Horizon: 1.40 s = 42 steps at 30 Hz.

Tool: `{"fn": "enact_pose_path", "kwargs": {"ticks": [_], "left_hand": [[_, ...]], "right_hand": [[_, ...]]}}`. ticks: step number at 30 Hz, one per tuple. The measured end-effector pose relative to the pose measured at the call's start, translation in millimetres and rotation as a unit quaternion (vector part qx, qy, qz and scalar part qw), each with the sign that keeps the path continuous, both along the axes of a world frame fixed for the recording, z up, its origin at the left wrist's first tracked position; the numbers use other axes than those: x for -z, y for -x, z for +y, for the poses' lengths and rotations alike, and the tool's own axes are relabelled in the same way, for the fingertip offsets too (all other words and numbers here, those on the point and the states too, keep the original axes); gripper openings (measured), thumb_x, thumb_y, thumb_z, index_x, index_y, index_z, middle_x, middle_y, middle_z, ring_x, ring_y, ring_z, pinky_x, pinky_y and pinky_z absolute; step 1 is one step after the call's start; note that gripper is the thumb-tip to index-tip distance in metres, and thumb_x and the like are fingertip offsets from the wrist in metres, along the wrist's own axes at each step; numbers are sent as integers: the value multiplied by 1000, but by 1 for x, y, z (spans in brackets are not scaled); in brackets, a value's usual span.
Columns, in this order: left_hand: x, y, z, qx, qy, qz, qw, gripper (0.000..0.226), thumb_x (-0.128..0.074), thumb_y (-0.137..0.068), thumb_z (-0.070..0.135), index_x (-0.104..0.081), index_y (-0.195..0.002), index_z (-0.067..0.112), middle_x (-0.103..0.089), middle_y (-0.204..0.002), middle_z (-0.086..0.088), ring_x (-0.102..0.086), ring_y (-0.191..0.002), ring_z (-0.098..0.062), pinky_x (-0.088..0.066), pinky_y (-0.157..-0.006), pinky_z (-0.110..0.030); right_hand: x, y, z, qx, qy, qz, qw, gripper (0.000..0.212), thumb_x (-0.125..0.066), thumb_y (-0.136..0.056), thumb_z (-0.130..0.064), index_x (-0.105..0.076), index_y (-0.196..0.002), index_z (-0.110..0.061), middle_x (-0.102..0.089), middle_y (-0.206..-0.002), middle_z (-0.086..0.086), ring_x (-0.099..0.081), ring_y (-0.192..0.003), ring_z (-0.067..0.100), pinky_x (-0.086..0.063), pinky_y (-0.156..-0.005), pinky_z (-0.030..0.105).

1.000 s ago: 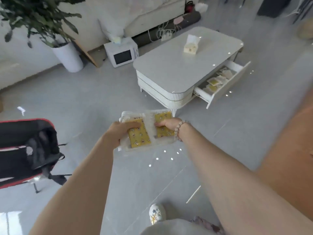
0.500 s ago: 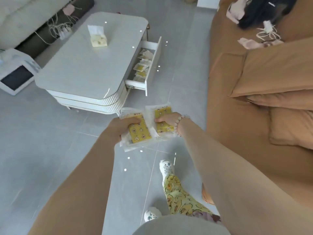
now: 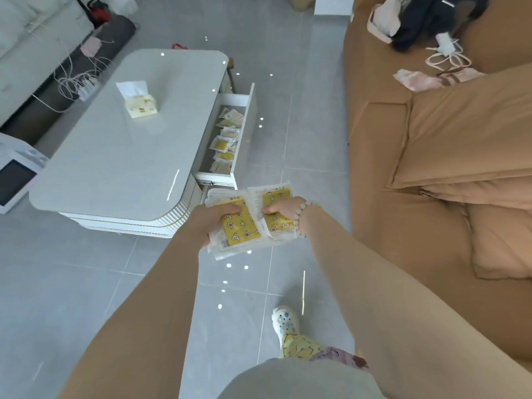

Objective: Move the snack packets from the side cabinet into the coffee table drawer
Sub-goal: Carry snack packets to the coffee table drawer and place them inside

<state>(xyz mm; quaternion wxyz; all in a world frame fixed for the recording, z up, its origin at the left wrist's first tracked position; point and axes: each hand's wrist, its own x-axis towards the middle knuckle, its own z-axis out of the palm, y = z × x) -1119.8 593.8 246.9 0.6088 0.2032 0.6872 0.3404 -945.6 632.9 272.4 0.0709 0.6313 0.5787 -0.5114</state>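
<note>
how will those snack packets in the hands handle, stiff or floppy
Probably floppy: the snack packets show thin clear edges curling past the left hand and right hand. Likely light: fingers alone grip the whole bundle. Their glossy film may let them slide apart, like those scattered in the drawer.

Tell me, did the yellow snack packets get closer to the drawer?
Yes. The snack packets have come much closer to the open drawer, now just short of its near end.
</note>
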Motion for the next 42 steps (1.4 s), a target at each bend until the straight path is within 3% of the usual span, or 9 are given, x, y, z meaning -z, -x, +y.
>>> {"fn": "enact_pose_path", "kwargs": {"ticks": [6, 10, 14, 19, 25, 29, 31, 39, 42], "left_hand": [[10, -2, 60, -18, 6, -4, 1000, 35, -76, -73, 7, -65, -107, 6, -72, -101, -14, -70, -89, -30, -57, -79, -43], [13, -3, 96, -10, 15, -5, 1000, 28, -74, -76, 6, -65, -102, 7, -72, -97, -13, -70, -80, -26, -59, -64, -36], [17, 1, 140, -13, 9, 7, 1000, 28, -75, -75, 6, -66, -102, 6, -71, -96, -13, -69, -87, -29, -57, -74, -40], [26, 18, 202, -5, 14, 14, 1000, 16, -74, -77, 8, -65, -90, 9, -71, -85, -9, -69, -73, -22, -56, -63, -33], [36, 33, 301, 10, 26, -15, 999, 25, -75, -75, 7, -66, -98, 8, -71, -96, -12, -69, -80, -25, -56, -69, -36], [43, 57, 356, -2, 44, -25, 999, 20, -76, -75, 8, -67, -92, 11, -73, -90, -10, -70, -78, -25, -56, -65, -34], [46, 73, 379, -13, 56, -15, 998, 18, -77, -74, 8, -67, -88, 11, -73, -83, -9, -70, -73, -24, -55, -62, -33], [51, 107, 460, -29, 72, -2, 997, 17, -75, -76, 8, -65, -89, 11, -71, -83, -8, -68, -72, -24, -53, -58, -31], [56, 117, 481, -39, 83, 3, 996, 27, -78, -72, 11, -66, -96, 9, -72, -91, -12, -70, -83, -30, -57, -75, -42]], "right_hand": [[4, 0, 69, -6, -2, -18, 1000, 53, -49, -95, -41, -50, -132, -2, -50, -136, 14, -49, -124, 27, -39, -98, 27], [4, 0, 103, -4, -3, -18, 1000, 51, -45, -98, -39, -50, -130, -1, -50, -135, 15, -49, -123, 28, -38, -99, 28], [10, 7, 140, -7, -1, -16, 1000, 49, -41, -99, -37, -50, -131, 0, -50, -136, 16, -49, -124, 29, -38, -102, 29], [14, 29, 202, -1, 0, -10, 1000, 49, -47, -97, -37, -50, -130, -1, -52, -134, 14, -51, -122, 27, -40, -98, 28], [11, 48, 296, 5, 7, -44, 999, 49, -45, -98, -37, -49, -132, -2, -50, -136, 14, -51, -123, 27, -41, -95, 28], [24, 72, 361, 30, 27, -46, 998, 48, -48, -96, -40, -56, -126, -4, -55, -131, 12, -55, -116, 25, -44, -68, 23], [30, 87, 386, 31, 43, -42, 998, 48, -47, -96, -41, -55, -125, -3, -56, -129, 11, -56, -115, 25, -43, -64, 22], [48, 125, 477, 92, 82, -10, 992, 44, -59, -90, -37, -58, -117, -2, -60, -121, 10, -60, -99, 22, -43, -70, 21], [54, 134, 502, 77, 91, -4, 993, 44, -56, -92, -36, -59, -118, -1, -61, -123, 12, -60, -108, 23, -45, -80, 25]]}}
